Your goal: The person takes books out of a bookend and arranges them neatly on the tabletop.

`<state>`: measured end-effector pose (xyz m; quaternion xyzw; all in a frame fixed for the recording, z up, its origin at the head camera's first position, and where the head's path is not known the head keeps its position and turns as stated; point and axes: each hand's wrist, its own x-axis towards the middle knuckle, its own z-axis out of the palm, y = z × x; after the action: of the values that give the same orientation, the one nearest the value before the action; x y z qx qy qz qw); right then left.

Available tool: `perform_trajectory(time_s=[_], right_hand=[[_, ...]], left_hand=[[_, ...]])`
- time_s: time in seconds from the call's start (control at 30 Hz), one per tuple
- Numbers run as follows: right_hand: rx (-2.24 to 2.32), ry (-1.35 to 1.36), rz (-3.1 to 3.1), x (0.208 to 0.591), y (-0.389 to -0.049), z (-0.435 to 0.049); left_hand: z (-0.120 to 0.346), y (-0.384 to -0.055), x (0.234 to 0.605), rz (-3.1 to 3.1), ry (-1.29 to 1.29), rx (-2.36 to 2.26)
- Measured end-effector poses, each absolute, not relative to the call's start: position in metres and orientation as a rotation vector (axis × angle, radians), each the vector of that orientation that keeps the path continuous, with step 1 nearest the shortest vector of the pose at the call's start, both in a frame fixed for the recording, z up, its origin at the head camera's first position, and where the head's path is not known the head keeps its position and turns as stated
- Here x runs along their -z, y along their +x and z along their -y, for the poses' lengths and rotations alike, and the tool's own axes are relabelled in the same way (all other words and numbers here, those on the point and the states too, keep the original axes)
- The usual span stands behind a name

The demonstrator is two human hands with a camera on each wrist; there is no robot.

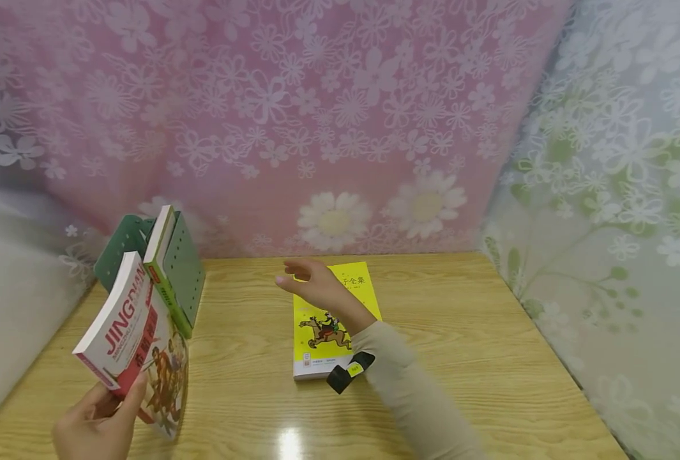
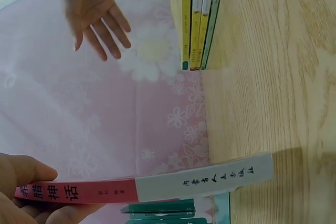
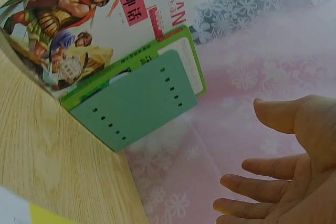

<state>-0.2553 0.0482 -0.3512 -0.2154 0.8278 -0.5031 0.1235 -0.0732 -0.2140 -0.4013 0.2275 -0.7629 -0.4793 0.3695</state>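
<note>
My left hand (image 1: 101,418) grips a thick paperback book (image 1: 124,335) with a red and white cover, fingers and thumb at its spine side. The book stands tilted beside a green bookend (image 1: 187,275), overlapping a green-edged book (image 1: 164,255) that leans upright in the bookend. In the left wrist view the red and white spine (image 2: 173,186) faces up along the hand. My right hand (image 1: 319,287) hovers above a yellow book (image 1: 317,354) with a horse rider on its cover. Its fingers are spread and hold nothing, as the right wrist view also shows.
Seen from the left wrist, the yellow book tops a stack of several books (image 2: 197,24). A wooden table (image 1: 466,358) lies beneath everything. Pink floral cloth (image 1: 259,160) hangs behind, and a pale floral sheet (image 1: 621,223) borders the right edge.
</note>
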Motion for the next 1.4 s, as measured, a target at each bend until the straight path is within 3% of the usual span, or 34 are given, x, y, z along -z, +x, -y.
perform_trajectory(time_s=[0.43,0.73,1.13,1.4], right_hand=[[1.407,-0.698,-2.357,0.345,-0.245,-0.014],[1.367,-0.723,-2.358,0.349,-0.241,-0.010],[1.351,-0.732,-2.353,0.352,-0.239,-0.006],[1.373,-0.776,-2.316,0.355,-0.238,-0.006]], left_hand=[[0.201,-0.065,0.397,1.931,0.613,1.349],[0.187,-0.066,0.396,1.967,0.474,1.318],[0.178,-0.069,0.392,2.064,0.542,1.382],[0.173,-0.072,0.392,2.076,0.415,1.410]])
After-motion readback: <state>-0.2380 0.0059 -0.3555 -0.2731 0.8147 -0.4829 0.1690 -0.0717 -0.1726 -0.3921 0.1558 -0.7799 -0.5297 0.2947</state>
